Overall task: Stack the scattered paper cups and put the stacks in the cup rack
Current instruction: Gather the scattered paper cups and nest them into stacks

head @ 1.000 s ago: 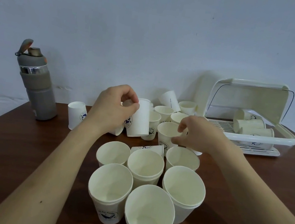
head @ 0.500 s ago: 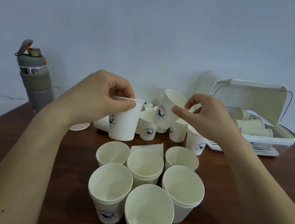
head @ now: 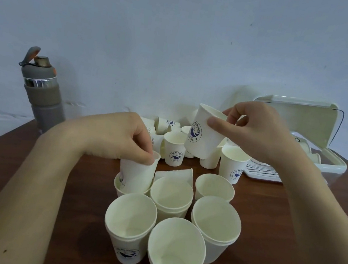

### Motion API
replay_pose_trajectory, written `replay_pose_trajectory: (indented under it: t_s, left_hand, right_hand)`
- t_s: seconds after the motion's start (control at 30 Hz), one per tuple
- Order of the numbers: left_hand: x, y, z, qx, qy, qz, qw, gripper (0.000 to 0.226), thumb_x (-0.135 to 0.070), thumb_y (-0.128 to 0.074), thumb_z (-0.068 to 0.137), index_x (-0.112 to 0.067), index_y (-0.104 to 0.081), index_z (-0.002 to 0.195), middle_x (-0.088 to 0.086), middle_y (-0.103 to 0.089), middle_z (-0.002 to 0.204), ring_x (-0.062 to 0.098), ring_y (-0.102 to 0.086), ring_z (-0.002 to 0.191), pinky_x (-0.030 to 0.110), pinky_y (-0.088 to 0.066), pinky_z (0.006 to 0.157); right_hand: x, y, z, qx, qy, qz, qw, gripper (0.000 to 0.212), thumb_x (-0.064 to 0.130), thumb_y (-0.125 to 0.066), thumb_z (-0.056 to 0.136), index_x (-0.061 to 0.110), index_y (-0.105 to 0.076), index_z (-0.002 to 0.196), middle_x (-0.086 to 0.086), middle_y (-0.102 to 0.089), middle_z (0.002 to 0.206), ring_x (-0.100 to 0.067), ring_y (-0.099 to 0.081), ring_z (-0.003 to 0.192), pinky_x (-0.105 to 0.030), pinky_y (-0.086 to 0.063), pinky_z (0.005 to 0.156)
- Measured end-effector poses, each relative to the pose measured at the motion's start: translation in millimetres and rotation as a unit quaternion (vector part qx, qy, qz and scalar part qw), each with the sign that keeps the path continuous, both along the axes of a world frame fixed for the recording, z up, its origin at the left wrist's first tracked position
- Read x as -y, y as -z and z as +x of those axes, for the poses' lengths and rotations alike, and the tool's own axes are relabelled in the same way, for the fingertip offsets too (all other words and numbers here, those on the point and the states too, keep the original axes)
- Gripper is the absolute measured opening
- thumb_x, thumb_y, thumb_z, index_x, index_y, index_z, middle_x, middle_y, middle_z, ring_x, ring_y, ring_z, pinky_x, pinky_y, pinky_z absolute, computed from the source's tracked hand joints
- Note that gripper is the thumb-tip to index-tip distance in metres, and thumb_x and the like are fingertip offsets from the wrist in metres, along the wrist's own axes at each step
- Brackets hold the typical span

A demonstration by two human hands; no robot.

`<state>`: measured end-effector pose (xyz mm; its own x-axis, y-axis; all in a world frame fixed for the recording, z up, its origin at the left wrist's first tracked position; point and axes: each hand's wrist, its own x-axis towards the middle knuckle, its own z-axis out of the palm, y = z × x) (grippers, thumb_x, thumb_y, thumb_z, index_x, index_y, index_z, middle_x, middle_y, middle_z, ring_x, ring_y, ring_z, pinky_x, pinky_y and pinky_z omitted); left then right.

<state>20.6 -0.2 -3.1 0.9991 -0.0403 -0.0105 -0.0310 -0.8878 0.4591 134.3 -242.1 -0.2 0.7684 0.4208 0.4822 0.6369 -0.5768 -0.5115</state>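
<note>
My left hand [head: 120,137] grips a white paper cup [head: 137,177] by its rim, and that cup sits partly inside the upright cup [head: 118,188] at the back left of the near group. My right hand [head: 255,132] holds a second logo cup [head: 203,136] tilted in the air above the scattered cups [head: 173,152]. Several upright stacks [head: 174,250] stand close together at the front. The white cup rack [head: 329,163] lies at the right with its lid up and cups lying inside.
A grey water bottle [head: 42,93] with its cap flipped open stands at the back left on the brown table [head: 28,178]. One cup [head: 176,172] lies on its side behind the stacks. A pale wall rises just behind the table.
My left hand came down and forward, lowering its cup into the back-left cup of the near group. My right hand lifted its cup a little higher and to the right.
</note>
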Motion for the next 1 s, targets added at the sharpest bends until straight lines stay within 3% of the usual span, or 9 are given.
replay_pose_trajectory:
  t_s: [0.1, 0.17, 0.23, 0.3, 0.4, 0.53, 0.73, 0.87, 1.0]
  left_hand:
    - [2, 0, 2, -0.002, -0.02, 0.001, 1.0, 0.024, -0.049, -0.071, 0.084, -0.03, -0.08, 0.073, -0.008, -0.072, 0.069, 0.005, -0.055, 0.058, 0.033, -0.046, 0.063]
    - [2, 0, 3, 0.009, -0.029, -0.006, 1.0, 0.026, -0.052, -0.068, 0.085, -0.031, -0.079, 0.074, -0.006, -0.074, 0.073, 0.013, -0.063, 0.066, 0.039, -0.05, 0.069]
    - [3, 1, 3, 0.017, -0.03, -0.008, 0.999, 0.028, -0.051, -0.067, 0.086, -0.027, -0.078, 0.075, -0.003, -0.074, 0.075, 0.021, -0.065, 0.074, 0.043, -0.053, 0.074]
    - [4, 2, 4, 0.016, -0.028, -0.006, 0.999, 0.029, -0.049, -0.066, 0.088, -0.025, -0.077, 0.078, -0.006, -0.073, 0.075, 0.022, -0.067, 0.08, 0.046, -0.054, 0.08]
    - [5, 3, 4, 0.011, -0.022, -0.003, 1.0, 0.029, -0.049, -0.065, 0.089, -0.024, -0.077, 0.079, -0.007, -0.073, 0.075, 0.024, -0.068, 0.084, 0.05, -0.054, 0.085]
    - [6, 4, 5, 0.024, -0.017, 0.001, 1.0, 0.034, -0.049, -0.064, 0.09, -0.021, -0.073, 0.073, -0.005, -0.071, 0.072, 0.03, -0.066, 0.081, 0.05, -0.054, 0.079]
    - [5, 6, 7, 0.029, -0.015, 0.0, 0.999, 0.034, -0.05, -0.063, 0.09, -0.021, -0.072, 0.076, -0.003, -0.072, 0.075, 0.024, -0.066, 0.074, 0.049, -0.055, 0.077]
    - [7, 7, 9, 0.031, -0.014, 0.007, 0.999, 0.03, -0.047, -0.063, 0.092, -0.022, -0.071, 0.077, -0.003, -0.073, 0.075, 0.027, -0.068, 0.079, 0.05, -0.056, 0.079]
    - [10, 7, 10, 0.03, -0.01, -0.003, 0.999, 0.027, -0.042, -0.064, 0.093, -0.02, -0.072, 0.078, 0.0, -0.074, 0.076, 0.027, -0.068, 0.079, 0.048, -0.055, 0.08]
  right_hand:
    - [7, -10, -8, -0.003, 0.0, -0.028, 1.0, 0.042, 0.057, -0.07, 0.079, 0.019, -0.056, 0.064, 0.002, -0.074, 0.105, -0.013, -0.061, 0.07, -0.032, -0.046, 0.063]
    - [10, -14, -14, -0.016, -0.01, -0.057, 0.998, 0.043, 0.058, -0.07, 0.077, 0.019, -0.055, 0.064, 0.002, -0.073, 0.095, -0.007, -0.054, 0.058, -0.032, -0.041, 0.058]
    - [13, -16, -18, -0.038, -0.023, -0.089, 0.995, 0.044, 0.059, -0.07, 0.075, 0.018, -0.056, 0.066, 0.008, -0.061, 0.07, -0.005, -0.047, 0.048, -0.03, -0.036, 0.058]
    - [16, -18, -20, -0.06, -0.023, -0.12, 0.991, 0.044, 0.059, -0.071, 0.074, 0.018, -0.058, 0.069, 0.008, -0.053, 0.062, -0.005, -0.045, 0.047, -0.03, -0.037, 0.058]
    - [19, -18, -23, -0.085, -0.014, -0.176, 0.981, 0.041, 0.059, -0.071, 0.072, 0.02, -0.061, 0.073, 0.007, -0.055, 0.064, -0.01, -0.049, 0.057, -0.032, -0.041, 0.061]
    - [17, -18, -30, -0.117, -0.013, -0.247, 0.962, 0.037, 0.058, -0.072, 0.075, 0.023, -0.063, 0.081, 0.007, -0.058, 0.066, -0.012, -0.053, 0.06, -0.033, -0.044, 0.065]
    - [17, -22, -39, -0.126, 0.006, -0.301, 0.945, 0.042, 0.067, -0.068, 0.074, 0.027, -0.065, 0.086, 0.003, -0.075, 0.088, -0.019, -0.069, 0.087, -0.037, -0.052, 0.087]
    - [17, -20, -34, -0.119, 0.004, -0.285, 0.951, 0.035, 0.058, -0.072, 0.077, 0.024, -0.065, 0.079, 0.0, -0.073, 0.083, -0.018, -0.062, 0.069, -0.036, -0.051, 0.074]
    - [19, -18, -32, -0.122, 0.012, -0.291, 0.949, 0.036, 0.058, -0.074, 0.075, 0.023, -0.067, 0.08, 0.001, -0.077, 0.088, -0.021, -0.067, 0.075, -0.031, -0.045, 0.068]
